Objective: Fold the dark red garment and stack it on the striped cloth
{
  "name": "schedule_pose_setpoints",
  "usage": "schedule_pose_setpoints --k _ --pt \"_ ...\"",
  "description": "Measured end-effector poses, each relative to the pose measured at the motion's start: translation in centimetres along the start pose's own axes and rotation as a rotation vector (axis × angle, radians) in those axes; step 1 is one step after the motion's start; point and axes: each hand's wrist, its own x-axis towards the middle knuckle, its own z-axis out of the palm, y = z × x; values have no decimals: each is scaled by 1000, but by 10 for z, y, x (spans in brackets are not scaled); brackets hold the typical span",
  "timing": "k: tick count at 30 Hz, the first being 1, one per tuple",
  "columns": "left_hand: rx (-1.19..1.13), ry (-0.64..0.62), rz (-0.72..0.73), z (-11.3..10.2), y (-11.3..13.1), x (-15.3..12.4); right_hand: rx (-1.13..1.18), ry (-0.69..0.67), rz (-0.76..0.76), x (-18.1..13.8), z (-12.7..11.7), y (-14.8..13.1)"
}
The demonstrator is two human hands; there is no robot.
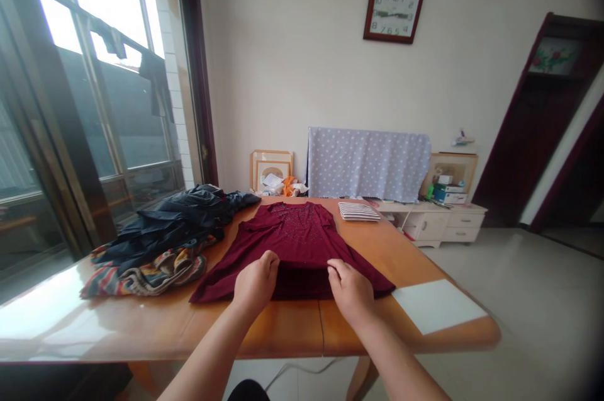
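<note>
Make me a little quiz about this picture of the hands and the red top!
1. True or false: both hands touch the red top.
2. What lies to the left of the top: A) clothes pile, B) a bucket, C) a lamp?
3. What hangs on the wall?

Key:
1. True; left hand and right hand grip its near hem.
2. A.
3. A clock.
</note>
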Motion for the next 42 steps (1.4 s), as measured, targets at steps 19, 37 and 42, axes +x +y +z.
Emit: schedule_pose_setpoints --k 19,37,42 --pt "-7 -35 297 19 -14 -49 -15 -160 -126 -26 14 4" --pt "132 11 325 10 -1 -64 -32 -106 -201 -37 5 -2" --pt "156 43 314 12 -2 -68 -36 -85 -193 -37 9 -1"
